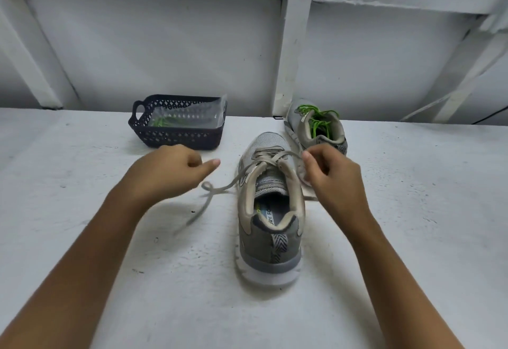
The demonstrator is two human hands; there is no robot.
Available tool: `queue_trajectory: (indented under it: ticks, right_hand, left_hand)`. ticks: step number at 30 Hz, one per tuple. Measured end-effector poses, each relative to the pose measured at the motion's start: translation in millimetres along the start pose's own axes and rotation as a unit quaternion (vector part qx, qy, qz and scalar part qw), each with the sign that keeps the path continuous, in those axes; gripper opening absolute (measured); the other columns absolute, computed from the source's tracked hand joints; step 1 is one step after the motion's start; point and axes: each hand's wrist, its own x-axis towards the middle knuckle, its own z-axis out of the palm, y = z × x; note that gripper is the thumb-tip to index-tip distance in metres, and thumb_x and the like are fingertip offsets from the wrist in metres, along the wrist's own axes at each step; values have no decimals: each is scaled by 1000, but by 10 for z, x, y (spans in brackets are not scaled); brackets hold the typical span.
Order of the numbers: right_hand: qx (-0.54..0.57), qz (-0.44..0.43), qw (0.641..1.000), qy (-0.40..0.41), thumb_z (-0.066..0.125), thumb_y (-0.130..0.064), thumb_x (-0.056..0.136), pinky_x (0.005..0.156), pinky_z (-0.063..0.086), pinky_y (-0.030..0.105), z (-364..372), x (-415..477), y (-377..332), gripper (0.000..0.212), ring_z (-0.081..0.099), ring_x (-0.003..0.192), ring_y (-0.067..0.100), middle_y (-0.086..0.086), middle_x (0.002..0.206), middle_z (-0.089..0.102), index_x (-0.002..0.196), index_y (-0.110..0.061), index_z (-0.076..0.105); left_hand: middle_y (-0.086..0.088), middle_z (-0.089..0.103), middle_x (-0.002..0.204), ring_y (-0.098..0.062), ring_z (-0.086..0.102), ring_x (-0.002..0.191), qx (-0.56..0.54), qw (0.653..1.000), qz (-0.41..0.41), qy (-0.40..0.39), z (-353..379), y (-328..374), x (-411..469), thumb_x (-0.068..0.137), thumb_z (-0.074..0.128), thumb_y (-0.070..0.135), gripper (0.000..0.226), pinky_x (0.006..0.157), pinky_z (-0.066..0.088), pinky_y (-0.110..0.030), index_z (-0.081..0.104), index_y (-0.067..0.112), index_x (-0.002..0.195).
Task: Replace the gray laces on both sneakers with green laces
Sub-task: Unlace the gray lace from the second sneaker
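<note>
A gray sneaker [270,211] stands mid-table, heel toward me, still threaded with a gray lace [264,157]. My right hand [334,181] pinches one end of that lace beside the shoe's right side. The other lace end [209,187] trails loose and blurred over the table to the left. My left hand [167,171] hovers just above it with curled fingers and thumb out, gripping nothing that I can see. Behind, a second gray sneaker [325,135] carries bright green laces [316,122].
A dark plastic basket [143,128] sits at the back left, holding a clear plastic bag [189,116] with a green lace [160,122] inside. White wall and shelf posts [291,46] rise behind the white table [82,183].
</note>
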Motion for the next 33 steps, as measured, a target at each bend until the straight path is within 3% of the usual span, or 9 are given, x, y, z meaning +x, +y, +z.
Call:
queue_trajectory:
  ticks: [2,4,7,12,16,23,26,29,33]
  right_hand:
    - [-64,-42,996,-43,56,-14,93,62,39,14,-19,161,-42,17,55,74,8,2,93,67,105,-15,68]
    - [-124,-69,981,-131,53,-6,93,69,33,6,11,322,-56,29,52,90,7,4,114,62,118,-14,65]
    - [-178,-77,952,-237,56,-12,93,80,31,7,88,468,-42,29,56,110,16,5,123,61,120,-15,65]
    - [-181,-45,963,-196,59,-19,90,79,43,27,71,472,-80,19,61,96,22,7,101,69,104,-11,68]
    - [-124,-73,975,-171,63,-25,89,68,44,21,-88,330,-147,16,57,74,6,-6,79,64,97,-13,71]
    - [-88,-142,960,-226,55,-41,87,56,31,13,-255,-13,-164,26,50,66,-2,-6,77,53,70,-26,68]
    - [-58,-122,965,-224,46,-48,86,57,34,19,-255,-37,-205,35,49,66,5,-5,76,50,56,-36,57]
    - [-57,-84,982,-158,44,-43,93,57,36,24,-203,79,-210,43,49,62,7,-1,68,53,70,-12,63]
    - [-106,-14,973,-203,53,-26,95,59,41,10,-73,322,-119,15,54,65,1,-10,71,60,89,-19,65]
  left_hand:
    - [5,66,89,-16,59,84,104,992,21,68,63,63,26,92,46,51,32,72,47,-31,64,25,87]
    - [0,61,109,-16,57,99,8,992,88,90,163,138,103,93,52,38,26,84,45,-32,63,22,110]
    - [-2,50,129,-15,47,120,-62,983,170,28,316,303,223,93,55,28,35,98,30,-22,57,22,128]
    - [1,62,107,-16,56,105,-110,984,140,12,427,399,304,93,54,21,13,86,40,-26,64,19,100]
    - [12,61,75,2,55,72,-189,968,149,71,351,443,190,91,56,19,11,64,38,-10,57,26,82]
    - [7,46,113,-11,40,107,-79,951,289,81,386,420,-191,79,56,35,14,89,34,-27,60,24,88]
    - [11,39,121,-9,35,116,-112,961,251,21,383,418,-206,80,68,34,24,94,34,-30,49,33,94]
    - [7,39,123,-13,37,119,-150,973,176,-15,429,458,-161,79,68,29,44,97,36,-35,38,35,110]
    - [2,46,131,-20,44,120,-142,988,63,-12,528,527,-139,82,58,32,53,101,37,-44,37,28,131]
